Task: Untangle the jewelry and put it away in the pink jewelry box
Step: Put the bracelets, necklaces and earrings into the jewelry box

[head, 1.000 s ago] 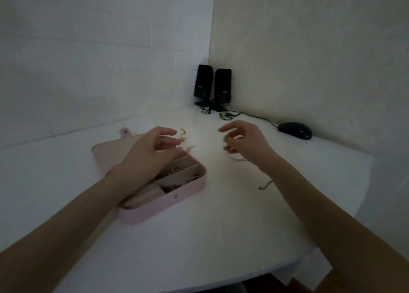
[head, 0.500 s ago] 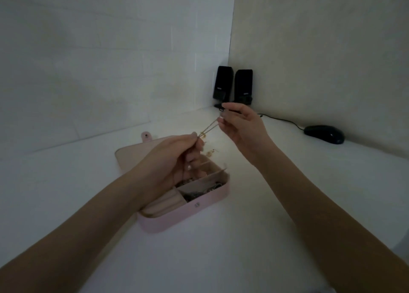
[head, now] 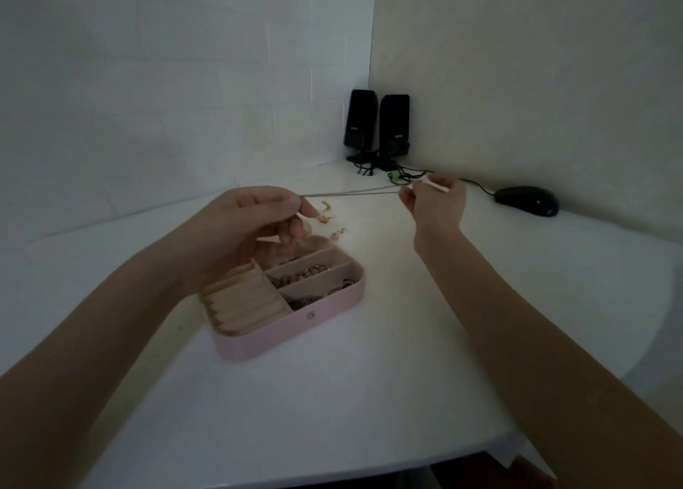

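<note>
A thin chain is stretched taut in the air between my two hands. My left hand pinches its left end above the open pink jewelry box. My right hand pinches the other end, farther right and back. The box lies on the white table, with ring rolls on its left side and compartments holding beads and dark chains on its right. Small gold pieces and another gold piece lie on the table just behind the box.
Two black speakers stand in the back corner with tangled cables. A black computer mouse sits at the right by the wall. The table's front edge runs across the bottom.
My hands came together, took hold of the chain and have pulled apart, so the chain now spans a wider gap. The view has shifted.
</note>
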### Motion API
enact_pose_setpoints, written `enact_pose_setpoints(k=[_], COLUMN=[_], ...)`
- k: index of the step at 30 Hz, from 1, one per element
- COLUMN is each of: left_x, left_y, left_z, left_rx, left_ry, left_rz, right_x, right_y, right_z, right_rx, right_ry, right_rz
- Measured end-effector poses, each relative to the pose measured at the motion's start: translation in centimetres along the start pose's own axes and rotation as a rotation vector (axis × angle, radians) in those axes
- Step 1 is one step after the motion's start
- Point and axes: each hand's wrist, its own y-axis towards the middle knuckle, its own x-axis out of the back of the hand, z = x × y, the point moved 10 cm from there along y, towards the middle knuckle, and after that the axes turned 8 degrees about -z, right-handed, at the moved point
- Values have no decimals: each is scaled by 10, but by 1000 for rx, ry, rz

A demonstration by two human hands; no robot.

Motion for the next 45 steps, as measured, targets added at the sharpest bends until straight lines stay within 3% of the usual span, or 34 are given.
enact_pose_setpoints(k=[4, 20, 27, 34, 36, 38, 41, 45], left_x=[-3, -12, -13, -4, 2, 3, -12, -33], left_y=[-4, -11, -10, -6, -1, 1, 2, -9], left_z=[-12, -3, 5, 5, -4, -6, 15, 15], left_rx=[-68, -182, -209, -224, -278, -242, -62, -36], left_ry=[1, 517, 774, 886, 833, 605, 233, 199], left_rz=[56, 258, 297, 174, 27, -69, 20, 97], right_x=[2, -13, -50, -77, -84, -90, -94, -91], right_y=[-2, -10, -39, -82, -101, -121, -140, -128], right_z=[4, -7, 6, 11, 12, 14, 17, 18], right_rx=[44, -66, -73, -192, -239, -237, -151, -93], right_ry=[-68, -53, 86, 194, 217, 188, 94, 44], right_rz=[-2, 122, 430, 753, 857, 986, 1108, 1080])
